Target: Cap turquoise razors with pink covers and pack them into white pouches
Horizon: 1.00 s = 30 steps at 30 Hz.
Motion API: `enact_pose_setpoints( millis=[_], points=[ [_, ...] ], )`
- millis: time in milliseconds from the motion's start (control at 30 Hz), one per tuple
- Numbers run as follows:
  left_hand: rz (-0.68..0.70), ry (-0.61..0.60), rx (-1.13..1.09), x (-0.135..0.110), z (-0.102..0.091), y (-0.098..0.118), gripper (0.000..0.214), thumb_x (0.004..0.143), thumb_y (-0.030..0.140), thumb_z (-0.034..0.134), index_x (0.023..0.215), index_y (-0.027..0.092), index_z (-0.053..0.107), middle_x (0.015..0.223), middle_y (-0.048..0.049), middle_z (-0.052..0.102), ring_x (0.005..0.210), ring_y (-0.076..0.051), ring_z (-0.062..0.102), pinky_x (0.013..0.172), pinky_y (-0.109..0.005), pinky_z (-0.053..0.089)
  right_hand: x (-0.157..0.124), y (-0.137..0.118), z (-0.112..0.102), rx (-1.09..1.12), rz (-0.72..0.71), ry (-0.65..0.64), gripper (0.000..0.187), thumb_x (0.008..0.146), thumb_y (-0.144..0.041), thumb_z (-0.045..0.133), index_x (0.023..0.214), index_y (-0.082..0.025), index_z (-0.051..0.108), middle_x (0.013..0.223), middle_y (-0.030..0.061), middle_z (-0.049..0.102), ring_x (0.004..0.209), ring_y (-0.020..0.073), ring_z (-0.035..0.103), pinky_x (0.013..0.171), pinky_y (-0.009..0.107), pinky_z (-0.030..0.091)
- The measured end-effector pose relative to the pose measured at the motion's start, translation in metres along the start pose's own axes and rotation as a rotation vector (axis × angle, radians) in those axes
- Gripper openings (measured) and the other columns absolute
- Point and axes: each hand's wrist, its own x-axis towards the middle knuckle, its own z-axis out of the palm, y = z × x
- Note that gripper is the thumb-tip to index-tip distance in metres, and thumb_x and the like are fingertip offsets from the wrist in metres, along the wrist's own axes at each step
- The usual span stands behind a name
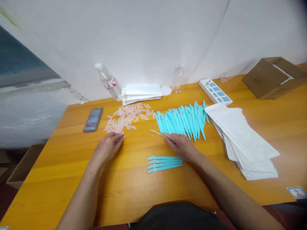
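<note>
My right hand (181,145) pinches one slim turquoise eyebrow razor (157,132), its thin end pointing left. Just behind that hand lies a large pile of the same turquoise razors (182,119). Several more razors (164,163) rest side by side in a neat row on the table, in front of my right hand. At the near edge of a scattered heap of small pale pink, translucent blade covers (128,116), my left hand (110,145) has its thumb and fingers closed together. What sits between those fingertips is too small to make out.
White plastic bags (242,137) lie fanned at right. Along the wall stand a bottle (110,83), folded white sheets (142,93), a clear jar (179,79), a power strip (216,92) and a cardboard box (268,80). A blurred dark phone-like object (93,119) lies left.
</note>
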Motion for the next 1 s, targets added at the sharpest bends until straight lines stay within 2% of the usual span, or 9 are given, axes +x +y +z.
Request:
enact_pose_setpoints(
  millis=[67, 167, 233, 400, 567, 667, 767, 900, 1000],
  points=[
    [0.009, -0.008, -0.008, 0.003, 0.000, -0.002, 0.035, 0.094, 0.044, 0.050, 0.110, 0.025, 0.074, 0.109, -0.0072, 0.071, 0.090, -0.024, 0.068, 0.080, -0.034, 0.050, 0.000, -0.003, 0.000, -0.057, 0.027, -0.006, 0.041, 0.104, -0.039, 0.036, 0.131, -0.027, 0.064, 0.099, 0.0071, 0.076, 0.090, 0.0222, 0.068, 0.076, 0.029, 0.043],
    [0.035, -0.026, -0.062, 0.007, 0.001, -0.007, 0.033, 0.093, 0.044, 0.050, 0.105, 0.023, 0.073, 0.109, -0.0080, 0.070, 0.093, -0.024, 0.067, 0.084, -0.034, 0.050, 0.000, -0.008, 0.000, -0.063, 0.067, -0.012, 0.040, 0.105, -0.042, 0.035, 0.116, -0.024, 0.069, 0.096, 0.0082, 0.076, 0.086, 0.0224, 0.068, 0.071, 0.029, 0.040],
    [0.049, -0.044, -0.107, 0.009, 0.002, -0.010, 0.034, 0.093, 0.045, 0.051, 0.106, 0.022, 0.072, 0.108, -0.0085, 0.070, 0.094, -0.024, 0.067, 0.085, -0.034, 0.050, 0.000, -0.011, 0.000, -0.024, 0.070, -0.012, 0.039, 0.104, -0.042, 0.036, 0.106, -0.023, 0.070, 0.089, 0.0070, 0.074, 0.080, 0.0214, 0.066, 0.068, 0.028, 0.037],
    [0.062, -0.062, -0.107, 0.013, 0.000, -0.012, 0.033, 0.092, 0.045, 0.051, 0.102, 0.021, 0.071, 0.103, -0.0089, 0.069, 0.090, -0.023, 0.066, 0.083, -0.034, 0.049, 0.001, -0.009, 0.001, 0.140, 0.021, -0.066, 0.035, 0.103, -0.042, 0.039, 0.101, -0.024, 0.069, 0.077, 0.0021, 0.068, 0.068, 0.0175, 0.058, 0.063, 0.026, 0.035],
    [0.072, -0.038, -0.132, 0.013, -0.006, -0.007, 0.026, 0.090, 0.043, 0.054, 0.092, 0.021, 0.069, 0.099, -0.0067, 0.070, 0.088, -0.022, 0.065, 0.079, -0.031, 0.049, 0.000, -0.007, 0.001, 0.167, 0.017, -0.060, 0.035, 0.102, -0.042, 0.040, 0.095, -0.023, 0.069, 0.073, 0.0010, 0.064, 0.065, 0.0159, 0.054, 0.062, 0.026, 0.034],
    [0.071, -0.002, -0.221, 0.008, -0.009, 0.005, 0.024, 0.094, 0.042, 0.054, 0.096, 0.022, 0.067, 0.095, -0.0047, 0.072, 0.084, -0.020, 0.065, 0.076, -0.029, 0.048, -0.001, -0.005, 0.002, 0.185, -0.003, -0.061, 0.035, 0.102, -0.040, 0.041, 0.096, -0.022, 0.070, 0.074, 0.0011, 0.065, 0.065, 0.0152, 0.053, 0.063, 0.026, 0.034],
    [0.091, 0.007, -0.439, 0.000, -0.004, 0.029, 0.024, 0.095, 0.043, 0.056, 0.100, 0.022, 0.066, 0.091, -0.0034, 0.072, 0.079, -0.017, 0.064, 0.073, -0.026, 0.048, -0.001, -0.003, 0.001, 0.223, -0.035, -0.085, 0.036, 0.102, -0.040, 0.042, 0.098, -0.021, 0.072, 0.073, 0.0005, 0.063, 0.064, 0.0141, 0.049, 0.062, 0.025, 0.034],
    [0.068, -0.035, -0.884, -0.008, 0.016, 0.065, 0.027, 0.089, 0.043, 0.067, 0.099, 0.018, 0.071, 0.094, -0.0061, 0.073, 0.080, -0.016, 0.066, 0.075, -0.026, 0.052, -0.001, -0.001, -0.002, 0.276, -0.045, -0.167, 0.039, 0.101, -0.042, 0.043, 0.099, -0.019, 0.074, 0.067, -0.0019, 0.056, 0.060, 0.0120, 0.043, 0.059, 0.024, 0.031],
    [-0.025, 0.037, -1.088, -0.012, 0.031, 0.079, 0.027, 0.083, 0.039, 0.076, 0.098, 0.017, 0.075, 0.102, -0.0084, 0.074, 0.089, -0.017, 0.068, 0.083, -0.028, 0.054, -0.001, -0.001, -0.006, 0.290, -0.028, -0.203, 0.039, 0.100, -0.043, 0.044, 0.102, -0.019, 0.074, 0.069, -0.0024, 0.055, 0.062, 0.0116, 0.042, 0.058, 0.023, 0.031]
  ],
)
